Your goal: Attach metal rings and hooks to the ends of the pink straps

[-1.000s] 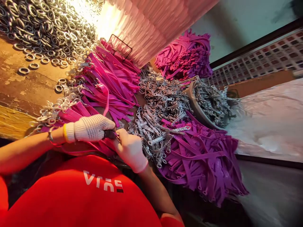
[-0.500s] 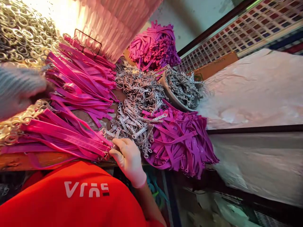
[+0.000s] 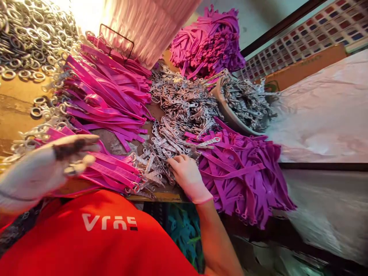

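Observation:
My left hand (image 3: 67, 163), in a white glove with blackened fingers, hovers over a bundle of pink straps (image 3: 115, 168) with silver rings on their ends. It is blurred; its fingers and thumb look apart, with nothing visible in them. My right hand (image 3: 185, 172), in a clean white glove, is at the front of a heap of silver braided-looking metal links (image 3: 184, 103) with eyelets at the ends. Its fingers are bent down into the links, and what is between the fingertips is hidden.
Loose metal rings (image 3: 37, 34) cover the table's back left. More pink straps (image 3: 106, 88) lie behind the front bundle. A tilted tub (image 3: 227, 107) spills silver links. Purple straps (image 3: 235, 172) overhang the right front edge; another pile (image 3: 207, 46) stands behind. Plastic sheeting (image 3: 324, 111) is at right.
My right hand has left the strap ends and moved right onto the silver links. My left hand has come from the left edge over the front straps. The view has shifted slightly.

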A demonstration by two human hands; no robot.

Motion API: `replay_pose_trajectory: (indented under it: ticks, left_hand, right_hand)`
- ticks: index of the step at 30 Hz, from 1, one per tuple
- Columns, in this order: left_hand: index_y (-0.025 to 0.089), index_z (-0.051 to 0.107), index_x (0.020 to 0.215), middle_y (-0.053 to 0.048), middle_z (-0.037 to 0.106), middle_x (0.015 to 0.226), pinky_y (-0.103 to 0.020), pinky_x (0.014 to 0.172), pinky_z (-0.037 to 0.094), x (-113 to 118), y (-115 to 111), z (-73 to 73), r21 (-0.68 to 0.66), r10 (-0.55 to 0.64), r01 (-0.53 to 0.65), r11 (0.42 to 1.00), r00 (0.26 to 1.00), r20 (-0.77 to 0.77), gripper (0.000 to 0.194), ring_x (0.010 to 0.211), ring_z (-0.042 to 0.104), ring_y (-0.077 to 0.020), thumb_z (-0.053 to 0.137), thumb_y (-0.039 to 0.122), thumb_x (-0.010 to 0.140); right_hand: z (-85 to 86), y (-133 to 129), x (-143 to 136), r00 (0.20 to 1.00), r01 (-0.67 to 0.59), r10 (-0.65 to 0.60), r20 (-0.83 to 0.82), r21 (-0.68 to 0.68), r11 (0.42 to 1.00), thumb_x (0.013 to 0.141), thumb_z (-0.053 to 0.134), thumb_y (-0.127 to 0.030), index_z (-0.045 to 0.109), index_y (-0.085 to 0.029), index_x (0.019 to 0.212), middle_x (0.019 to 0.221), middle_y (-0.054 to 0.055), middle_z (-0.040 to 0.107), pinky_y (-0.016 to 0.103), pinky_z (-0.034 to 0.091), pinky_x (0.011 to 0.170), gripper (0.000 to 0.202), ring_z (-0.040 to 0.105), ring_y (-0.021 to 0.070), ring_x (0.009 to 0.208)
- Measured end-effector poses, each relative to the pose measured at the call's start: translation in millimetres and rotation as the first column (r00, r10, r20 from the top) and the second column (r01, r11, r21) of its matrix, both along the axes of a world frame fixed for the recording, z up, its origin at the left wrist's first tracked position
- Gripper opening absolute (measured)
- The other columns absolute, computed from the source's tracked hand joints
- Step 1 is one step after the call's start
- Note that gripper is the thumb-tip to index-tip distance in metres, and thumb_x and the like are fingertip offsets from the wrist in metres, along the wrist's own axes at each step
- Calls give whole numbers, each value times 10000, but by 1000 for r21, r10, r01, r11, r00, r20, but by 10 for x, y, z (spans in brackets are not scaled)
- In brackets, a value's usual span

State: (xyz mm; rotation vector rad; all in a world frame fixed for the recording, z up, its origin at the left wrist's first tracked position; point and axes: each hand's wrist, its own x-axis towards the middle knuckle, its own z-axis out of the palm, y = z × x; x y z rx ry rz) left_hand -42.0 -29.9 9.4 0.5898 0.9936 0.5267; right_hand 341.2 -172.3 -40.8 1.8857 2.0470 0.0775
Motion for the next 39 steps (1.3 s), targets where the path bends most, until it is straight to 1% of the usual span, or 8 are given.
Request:
replay_pose_trajectory:
  ticks: [2, 7, 12, 17, 23, 31, 34, 39]
  left_hand:
    - [120, 709, 1149, -122, 739, 1058, -228, 648, 581, 258, -52, -29, -122, -44, 54, 991, 996, 78, 362, 844, 702, -184, 642, 122, 794]
    - [120, 674, 1119, -106, 726, 894, -133, 488, 457, 614, -188, -160, -138, -181, 212, 967, 960, 212, 346, 628, 648, -99, 673, 68, 776]
    - [136, 641, 1050, -88, 724, 861, -144, 342, 298, 691, -316, -329, -28, -288, 295, 955, 945, 155, 244, 435, 541, -66, 664, 311, 883]
    - [131, 636, 987, -116, 740, 846, -167, 335, 305, 645, -355, -407, -18, -292, 298, 954, 944, 152, 298, 431, 590, -108, 649, 408, 876]
    - [131, 666, 1012, -125, 739, 895, -184, 344, 286, 549, -326, -408, -25, -331, 337, 941, 934, 133, 350, 422, 549, -94, 654, 441, 852]
    - [139, 659, 899, 34, 483, 603, -185, 399, 207, 565, -322, -347, 39, -367, 365, 930, 925, 100, 420, 459, 333, -50, 768, 526, 778]
    - [160, 628, 877, 41, 474, 567, -209, 399, 207, 566, -347, -347, 72, -398, 393, 917, 912, 103, 402, 435, 318, -61, 729, 544, 812]
    - [172, 595, 878, 44, 505, 575, -208, 436, 277, 545, -336, -318, 263, -380, 366, 893, 925, 3, 343, 464, 373, -81, 702, 494, 837]
  right_hand:
    - [-30, -14, 47, 998, -62, 61, 22, 17, 998, 933, 597, -177, 702, -183, 988, 923, 95, 685, 348, 290, 724, 119, 508, 256, 900]
    - [-43, -28, 103, 992, -113, 122, -23, 233, 966, 970, 528, -193, 686, -171, 1010, 794, 87, 633, 350, 312, 732, 165, 495, 244, 807]
    - [-79, 154, -167, 944, 100, 74, -323, 491, 866, 994, 534, -308, 653, -197, 1102, 899, 88, 663, 345, 426, 738, 196, 571, 228, 802]
    - [-194, 324, -598, 724, 300, 119, -679, 465, 833, 983, 540, -277, 604, -192, 1237, 1025, 91, 690, 362, 523, 848, 276, 647, 215, 935]
    - [-183, 378, -747, 354, 450, -54, -934, 120, 885, 963, 569, -329, 648, -203, 1094, 959, 40, 723, 314, 555, 736, 199, 679, 160, 734]
    - [293, 331, -1176, 483, 329, -12, -875, 169, 929, 977, 555, -319, 562, -216, 1238, 1082, 58, 696, 326, 532, 875, 281, 669, 178, 958]
    - [351, 342, -1397, 516, 223, 23, -857, 159, 962, 997, 545, -369, 527, -210, 1313, 1141, 74, 681, 327, 519, 906, 354, 652, 187, 1016]
    - [335, 379, -1546, 543, 141, 102, -834, 210, 967, 1024, 450, -262, 629, -223, 1129, 1013, 43, 712, 292, 513, 845, 210, 658, 172, 921]
